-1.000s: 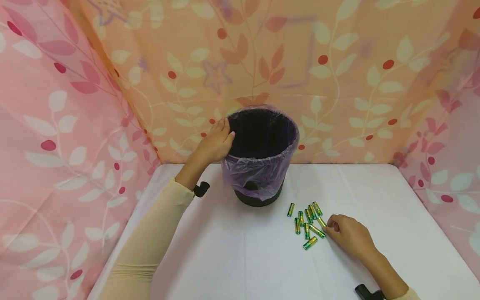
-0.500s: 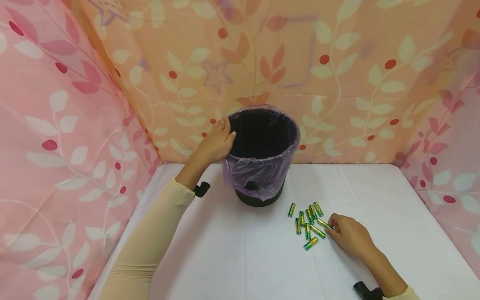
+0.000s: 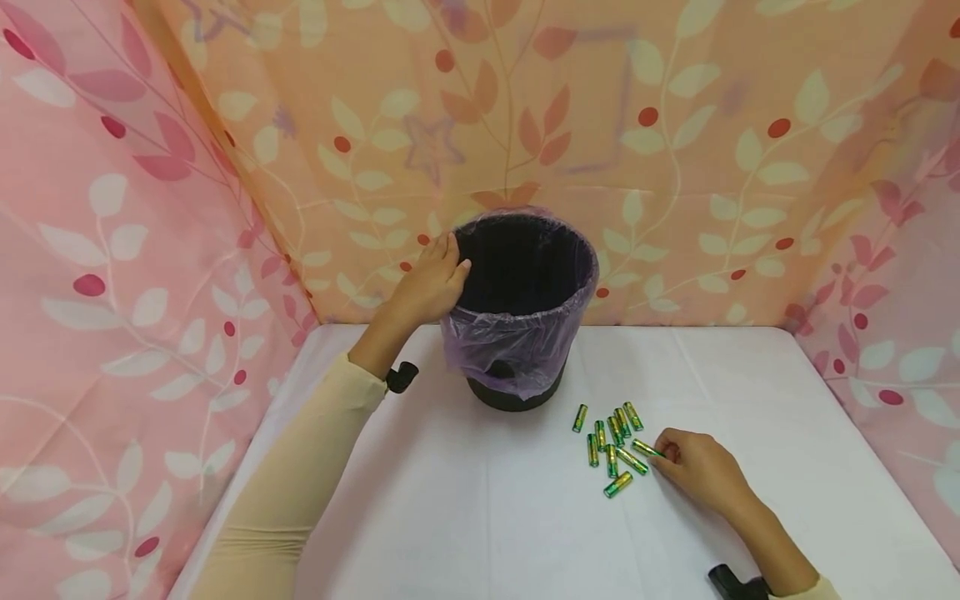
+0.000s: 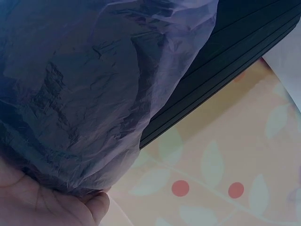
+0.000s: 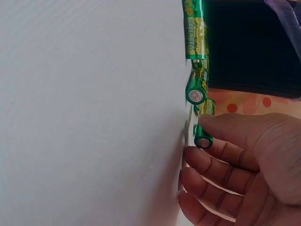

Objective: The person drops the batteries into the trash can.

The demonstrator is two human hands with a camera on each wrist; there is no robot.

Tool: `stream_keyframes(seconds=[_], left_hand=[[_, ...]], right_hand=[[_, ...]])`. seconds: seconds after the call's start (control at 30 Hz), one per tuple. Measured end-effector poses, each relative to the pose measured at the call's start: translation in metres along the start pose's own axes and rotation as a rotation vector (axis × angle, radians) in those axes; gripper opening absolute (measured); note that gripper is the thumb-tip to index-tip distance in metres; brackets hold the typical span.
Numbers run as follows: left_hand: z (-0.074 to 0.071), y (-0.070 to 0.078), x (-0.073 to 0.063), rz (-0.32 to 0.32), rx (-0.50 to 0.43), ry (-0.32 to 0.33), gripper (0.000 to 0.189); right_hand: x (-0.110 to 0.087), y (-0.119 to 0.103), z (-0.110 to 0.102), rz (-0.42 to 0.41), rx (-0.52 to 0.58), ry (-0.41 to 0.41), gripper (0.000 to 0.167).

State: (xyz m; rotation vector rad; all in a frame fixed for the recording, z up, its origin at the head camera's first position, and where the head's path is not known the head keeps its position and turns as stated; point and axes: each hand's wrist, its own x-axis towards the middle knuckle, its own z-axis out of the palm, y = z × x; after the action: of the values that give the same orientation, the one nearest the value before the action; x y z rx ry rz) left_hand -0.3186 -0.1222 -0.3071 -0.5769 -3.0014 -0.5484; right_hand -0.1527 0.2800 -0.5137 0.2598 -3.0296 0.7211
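Note:
A dark round trash can (image 3: 512, 398) is lined with a thin purple plastic bag (image 3: 517, 350) folded over its rim. My left hand (image 3: 426, 287) grips the left side of that rim, thumb toward the opening; in the left wrist view the fingers (image 4: 96, 207) curl at the edge of the bag. To the right, my right hand (image 3: 705, 468) pinches the near end of one green and yellow battery (image 3: 642, 447). In the right wrist view its flat end (image 5: 203, 142) shows between thumb and fingers, low against the white surface.
Several more green and yellow batteries (image 3: 632, 461) lie loosely grouped left of my right hand, in front of the can. A white-covered table (image 3: 420, 500) bears everything. Floral cloth (image 3: 675, 192) hangs behind the can and at both sides.
The battery at my right fingertips has turned from steeply slanted to flatter, its near end now at the fingers. My left hand stays on the rim.

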Motion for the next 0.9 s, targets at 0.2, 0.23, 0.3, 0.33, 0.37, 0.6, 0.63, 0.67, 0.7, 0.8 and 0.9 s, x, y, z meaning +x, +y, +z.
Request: stream_keyframes(seconds=[0.2, 0.23, 0.3, 0.33, 0.37, 0.6, 0.63, 0.67, 0.7, 0.8, 0.9], left_hand=[[-0.001, 0.001, -0.001, -0.003, -0.012, 0.003, 0.067], [-0.001, 0.002, -0.001, -0.004, -0.014, 0.002, 0.067], [-0.002, 0.002, -0.002, -0.005, -0.019, 0.001, 0.067], [-0.001, 0.002, -0.001, -0.004, -0.018, -0.001, 0.067], [-0.001, 0.001, -0.001, -0.004, -0.017, -0.002, 0.067], [0.000, 0.000, 0.000, -0.003, -0.006, -0.005, 0.068], [0.001, 0.000, 0.000, -0.003, -0.005, -0.003, 0.068], [0.001, 0.000, 0.000, -0.004, -0.004, -0.003, 0.068], [0.001, 0.000, 0.000, -0.005, -0.005, -0.001, 0.068], [0.001, 0.000, -0.001, -0.006, -0.004, 0.005, 0.068], [0.001, 0.000, -0.002, -0.004, -0.003, 0.009, 0.067]], right_hand=[[0.000, -0.003, -0.004, -0.008, 0.026, -0.003, 0.011], [0.000, -0.004, -0.005, -0.014, 0.027, 0.000, 0.011], [0.000, -0.006, -0.006, -0.028, 0.029, 0.011, 0.011], [0.000, -0.007, -0.007, -0.036, 0.028, 0.019, 0.012], [0.000, -0.009, -0.008, -0.042, 0.026, 0.027, 0.012], [-0.003, -0.025, -0.020, -0.076, 0.006, 0.091, 0.014], [-0.003, -0.028, -0.023, -0.086, 0.007, 0.102, 0.014], [-0.004, -0.032, -0.026, -0.099, 0.011, 0.116, 0.014], [-0.005, -0.035, -0.029, -0.116, 0.014, 0.132, 0.014], [-0.007, -0.044, -0.038, -0.173, 0.033, 0.175, 0.016], [-0.011, -0.055, -0.049, -0.230, 0.057, 0.218, 0.019]])
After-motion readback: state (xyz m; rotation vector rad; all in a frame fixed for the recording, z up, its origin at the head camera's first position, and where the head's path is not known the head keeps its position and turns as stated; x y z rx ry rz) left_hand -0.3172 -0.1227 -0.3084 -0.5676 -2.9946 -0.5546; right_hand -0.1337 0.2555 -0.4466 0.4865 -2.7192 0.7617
